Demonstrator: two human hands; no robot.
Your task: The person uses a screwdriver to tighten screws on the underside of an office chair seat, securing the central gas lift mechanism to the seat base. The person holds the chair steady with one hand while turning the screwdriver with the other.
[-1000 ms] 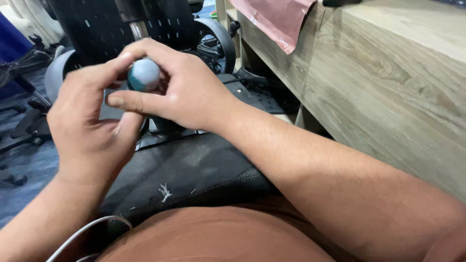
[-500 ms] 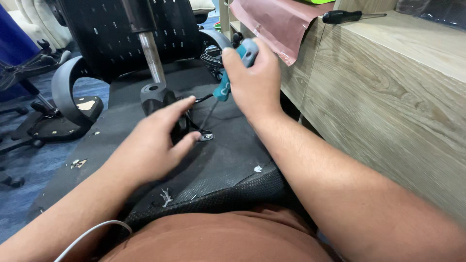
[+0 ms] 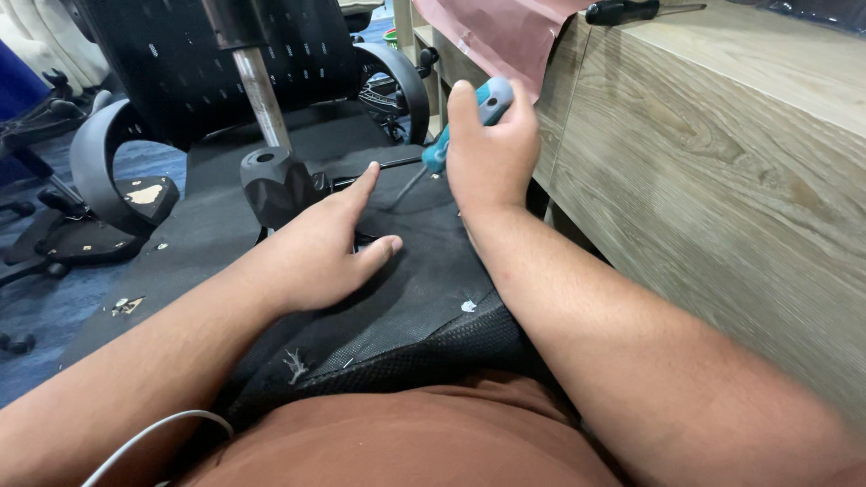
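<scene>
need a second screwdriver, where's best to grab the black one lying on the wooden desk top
Grip the black screwdriver by its thick handle, coming from above: it lies flat on the wooden desk near the edge, handle toward the left, thin shaft pointing right, nothing over it.

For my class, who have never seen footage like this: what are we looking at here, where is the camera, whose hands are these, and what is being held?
The picture comes from a camera worn on a person's head, looking down, so both forearms reach in from the bottom edge. There is no machine: these are two bare hands. The right hand grips a screwdriver with a teal handle, its thin shaft slanting down towards the black upturned chair seat that lies across the person's lap. The left hand rests flat on that seat, fingers spread, beside the black base mechanism from which a metal column rises. On the right stands a wooden desk; a second, black-handled screwdriver lies on top of it.
</scene>
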